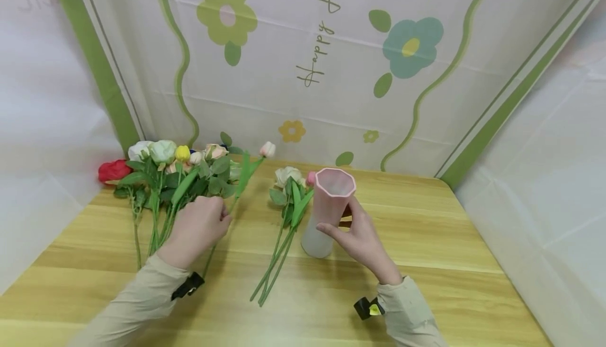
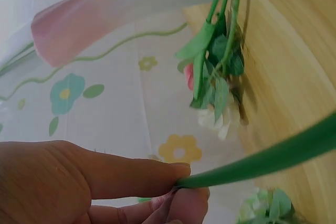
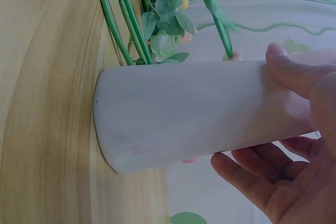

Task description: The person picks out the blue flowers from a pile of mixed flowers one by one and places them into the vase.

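Note:
My left hand (image 1: 201,226) pinches the green stem of a pale pink tulip (image 1: 267,150) between thumb and fingers; the left wrist view shows the stem (image 2: 257,163) close up. The bloom points up and away from me, beside a pile of flowers. With thumb and fingers around its upper part, my right hand (image 1: 362,239) holds a pink-to-white vase (image 1: 326,215), which has an angular rim. The vase base (image 3: 113,121) meets the tabletop, and the vase leans slightly. Just left of it lie a white flower (image 1: 288,175) and a pink bud (image 1: 311,179), their stems crossing toward me.
A pile of artificial flowers covers the table's (image 1: 416,305) back left, including a red bloom (image 1: 113,171), a yellow tulip (image 1: 182,153) and a pale green bloom (image 1: 162,152). A printed cloth (image 1: 284,94) hangs behind the table, and white cloth flanks both sides.

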`<control>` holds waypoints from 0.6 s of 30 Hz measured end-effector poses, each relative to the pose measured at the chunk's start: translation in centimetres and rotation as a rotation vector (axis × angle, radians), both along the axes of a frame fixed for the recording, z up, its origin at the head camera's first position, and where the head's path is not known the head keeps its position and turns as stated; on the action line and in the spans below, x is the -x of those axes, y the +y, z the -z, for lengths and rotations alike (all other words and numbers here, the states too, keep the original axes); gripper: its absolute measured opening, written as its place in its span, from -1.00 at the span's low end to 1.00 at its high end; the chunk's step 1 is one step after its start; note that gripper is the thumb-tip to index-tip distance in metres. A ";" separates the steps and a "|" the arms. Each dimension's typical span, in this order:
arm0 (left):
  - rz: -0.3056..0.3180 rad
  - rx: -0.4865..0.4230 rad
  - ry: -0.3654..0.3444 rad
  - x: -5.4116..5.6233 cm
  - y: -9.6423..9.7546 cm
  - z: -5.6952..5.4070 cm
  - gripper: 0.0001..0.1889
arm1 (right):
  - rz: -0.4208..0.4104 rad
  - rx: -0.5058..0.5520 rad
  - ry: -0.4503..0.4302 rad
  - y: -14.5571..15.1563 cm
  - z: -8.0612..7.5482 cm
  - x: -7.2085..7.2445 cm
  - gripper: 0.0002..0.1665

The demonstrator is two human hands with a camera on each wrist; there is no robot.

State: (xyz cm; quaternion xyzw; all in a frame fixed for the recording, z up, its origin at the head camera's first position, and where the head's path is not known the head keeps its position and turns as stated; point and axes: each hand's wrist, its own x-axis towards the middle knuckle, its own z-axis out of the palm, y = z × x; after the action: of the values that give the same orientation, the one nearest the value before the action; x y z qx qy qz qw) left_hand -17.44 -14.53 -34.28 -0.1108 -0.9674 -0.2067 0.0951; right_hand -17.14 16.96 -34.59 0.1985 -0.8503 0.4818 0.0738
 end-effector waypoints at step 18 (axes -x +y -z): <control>0.096 0.039 -0.043 2.8 6.7 2.7 -0.53 | 0.026 0.007 -0.010 1.0 2.8 1.6 -0.18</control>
State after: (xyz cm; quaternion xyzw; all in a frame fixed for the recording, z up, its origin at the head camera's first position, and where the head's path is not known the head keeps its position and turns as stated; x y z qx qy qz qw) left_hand -20.29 -7.81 -36.95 -0.1545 -0.9667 -0.1943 0.0619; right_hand -18.75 18.01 -37.39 0.1847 -0.8516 0.4845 0.0766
